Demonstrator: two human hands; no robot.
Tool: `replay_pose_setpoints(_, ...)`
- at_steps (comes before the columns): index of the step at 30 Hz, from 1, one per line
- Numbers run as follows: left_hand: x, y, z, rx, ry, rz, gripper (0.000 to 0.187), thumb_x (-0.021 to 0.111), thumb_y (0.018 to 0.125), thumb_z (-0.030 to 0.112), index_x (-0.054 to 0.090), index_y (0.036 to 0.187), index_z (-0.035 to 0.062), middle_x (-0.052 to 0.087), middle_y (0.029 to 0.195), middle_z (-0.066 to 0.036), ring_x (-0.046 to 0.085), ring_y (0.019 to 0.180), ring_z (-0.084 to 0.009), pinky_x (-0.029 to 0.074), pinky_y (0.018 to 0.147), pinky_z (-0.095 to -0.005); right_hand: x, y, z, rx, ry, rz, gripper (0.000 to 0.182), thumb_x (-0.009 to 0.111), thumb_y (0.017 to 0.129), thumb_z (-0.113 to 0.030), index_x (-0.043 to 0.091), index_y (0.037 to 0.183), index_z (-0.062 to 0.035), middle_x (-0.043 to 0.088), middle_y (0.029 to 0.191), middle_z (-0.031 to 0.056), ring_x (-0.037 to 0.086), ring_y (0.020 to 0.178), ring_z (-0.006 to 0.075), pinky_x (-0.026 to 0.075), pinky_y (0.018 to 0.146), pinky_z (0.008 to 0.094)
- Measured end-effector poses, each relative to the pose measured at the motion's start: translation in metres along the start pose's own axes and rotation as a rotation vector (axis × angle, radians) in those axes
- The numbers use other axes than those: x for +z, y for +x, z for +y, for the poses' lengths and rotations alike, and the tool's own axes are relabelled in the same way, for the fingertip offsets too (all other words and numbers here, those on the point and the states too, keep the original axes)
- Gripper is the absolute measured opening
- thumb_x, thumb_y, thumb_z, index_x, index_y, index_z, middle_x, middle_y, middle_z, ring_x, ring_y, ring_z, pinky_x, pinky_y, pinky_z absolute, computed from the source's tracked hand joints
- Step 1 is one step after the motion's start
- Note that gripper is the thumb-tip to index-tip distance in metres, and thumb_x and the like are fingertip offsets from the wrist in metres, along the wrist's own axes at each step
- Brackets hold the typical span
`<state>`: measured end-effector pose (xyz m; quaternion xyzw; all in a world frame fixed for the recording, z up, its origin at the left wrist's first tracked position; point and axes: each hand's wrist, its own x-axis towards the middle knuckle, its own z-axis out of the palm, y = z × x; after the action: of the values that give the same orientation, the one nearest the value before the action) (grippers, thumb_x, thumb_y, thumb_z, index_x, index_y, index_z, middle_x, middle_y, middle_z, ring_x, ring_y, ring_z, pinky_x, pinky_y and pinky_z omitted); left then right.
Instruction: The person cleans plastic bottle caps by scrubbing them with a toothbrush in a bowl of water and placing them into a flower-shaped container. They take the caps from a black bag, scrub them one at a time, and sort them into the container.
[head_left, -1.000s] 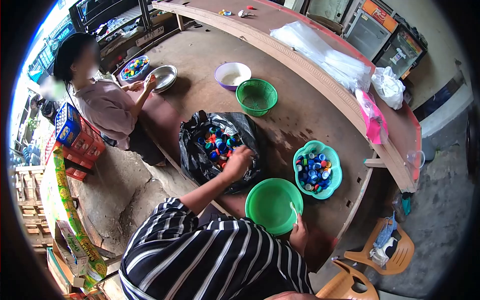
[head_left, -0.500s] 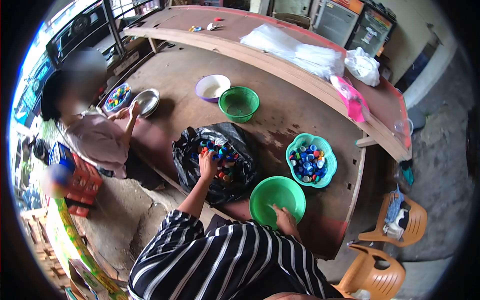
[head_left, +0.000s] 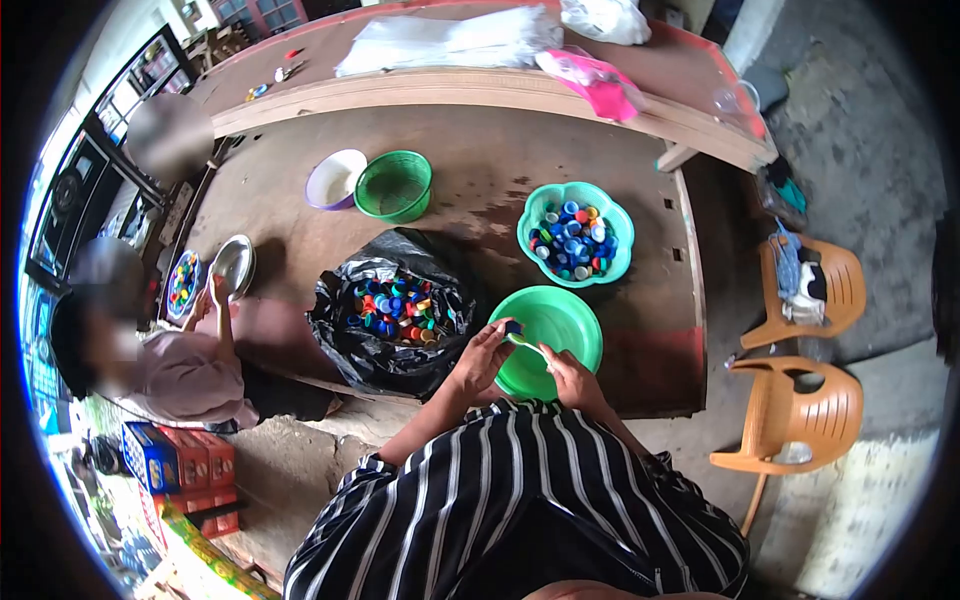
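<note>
No legible text. Pale markings on the red crates (head_left: 205,462) and blue crate (head_left: 152,458), at 8 o'clock, and print on the yellow-green strip (head_left: 212,556), at 7 o'clock: unreadable.

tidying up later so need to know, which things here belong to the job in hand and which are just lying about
Likely part of the job:
blue cap, in left hand
pale thin tool, in right hand
green basin
black bag of caps
turquoise basket of caps

Seemingly just lying about:
white plastic sheets
pink bag
orange chairs
</note>
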<state>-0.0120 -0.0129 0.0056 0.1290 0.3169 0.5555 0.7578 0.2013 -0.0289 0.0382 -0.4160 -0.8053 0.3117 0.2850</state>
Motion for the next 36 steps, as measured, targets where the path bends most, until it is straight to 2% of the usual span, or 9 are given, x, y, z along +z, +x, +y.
replay_pose_setpoints(3,-0.006,0.007,-0.001,0.002,0.069,0.004,0.025,0.05,0.095,0.013,0.053,0.116,0.0,0.057,0.111,-0.009,0.059,0.096,-0.0173,0.05,0.088,-0.0284,-0.008,-0.004,-0.004,0.27,-0.215,-0.044,0.055,0.049,0.085,-0.006,0.039,0.138,-0.0157,0.055,0.093,0.0137,0.059,0.084,0.0312,0.05,0.068,0.0417)
replay_pose_setpoints(8,0.0,0.007,-0.004,-0.021,0.1,-0.024,0.025,0.05,0.095,0.013,0.053,0.116,-0.0014,0.057,0.11,-0.009,0.059,0.097,-0.0186,0.05,0.089,-0.0284,-0.005,-0.005,0.002,0.102,-0.171,0.006,0.053,0.05,0.085,-0.008,0.041,0.136,-0.0147,0.055,0.092,0.0135,0.06,0.079,0.0329,0.05,0.066,0.0432)
replay_pose_setpoints(10,0.003,0.006,-0.004,-0.043,0.136,-0.016,0.026,0.05,0.095,0.013,0.053,0.117,-0.0017,0.057,0.11,-0.009,0.059,0.097,-0.019,0.05,0.089,-0.0283,0.0,-0.005,0.013,0.385,-0.301,-0.044,0.051,0.05,0.086,-0.01,0.042,0.135,-0.0144,0.055,0.092,0.0142,0.059,0.081,0.033,0.05,0.066,0.0427)
replay_pose_setpoints(14,-0.004,0.011,-0.008,-0.113,0.147,-0.015,0.029,0.046,0.097,0.013,0.049,0.12,-0.0032,0.053,0.117,-0.01,0.055,0.106,-0.0179,0.047,0.094,-0.0304,-0.01,0.0,-0.008,0.124,-0.182,0.033,0.049,0.048,0.087,-0.011,0.041,0.135,-0.0136,0.055,0.093,0.0168,0.06,0.08,0.0342,0.05,0.065,0.0424)
replay_pose_setpoints(19,-0.011,0.014,-0.01,-0.061,0.169,-0.077,0.027,0.046,0.096,0.011,0.049,0.119,-0.003,0.055,0.115,-0.016,0.056,0.107,-0.0234,0.047,0.096,-0.0318,0.002,0.007,0.03,0.394,-0.477,-0.059,0.054,0.049,0.078,-0.005,0.046,0.131,-0.0127,0.056,0.099,0.0154,0.061,0.084,0.0326,0.051,0.066,0.0412)
replay_pose_setpoints(22,-0.01,0.013,-0.011,-0.085,0.142,-0.057,0.03,0.047,0.094,0.007,0.046,0.123,-0.0027,0.055,0.116,-0.018,0.057,0.106,-0.0265,0.048,0.095,-0.0327,0.015,0.008,0.052,0.223,-0.662,-0.111,0.052,0.049,0.079,-0.006,0.048,0.13,-0.013,0.056,0.098,0.0144,0.061,0.083,0.0327,0.051,0.065,0.0414)
replay_pose_setpoints(28,-0.003,0.009,-0.011,-0.039,0.277,-0.02,0.038,0.055,0.087,-0.001,0.047,0.124,-0.0023,0.057,0.112,-0.016,0.059,0.1,-0.0231,0.05,0.088,-0.0299,-0.011,0.01,-0.006,0.184,-0.329,0.042,0.049,0.051,0.081,-0.007,0.05,0.129,-0.0147,0.055,0.094,0.0123,0.061,0.079,0.0302,0.052,0.064,0.0396)
replay_pose_setpoints(31,-0.002,0.008,-0.013,0.009,0.572,-0.036,0.037,0.058,0.084,-0.002,0.048,0.12,-0.0047,0.06,0.107,-0.012,0.059,0.097,-0.0186,0.047,0.084,-0.027,-0.003,0.003,-0.002,0.142,-0.319,-0.061,0.05,0.052,0.081,-0.007,0.049,0.13,-0.0152,0.055,0.095,0.0117,0.061,0.079,0.0292,0.052,0.063,0.0389)
replay_pose_setpoints(36,-0.006,0.011,-0.024,-0.085,0.367,0.016,0.031,0.06,0.085,0.001,0.05,0.115,-0.0036,0.059,0.104,-0.012,0.059,0.095,-0.0167,0.048,0.085,-0.0262,0.012,0.011,0.032,0.276,-0.532,-0.031,0.053,0.053,0.08,-0.007,0.047,0.131,-0.0124,0.055,0.095,0.0137,0.061,0.08,0.0302,0.052,0.066,0.0402)
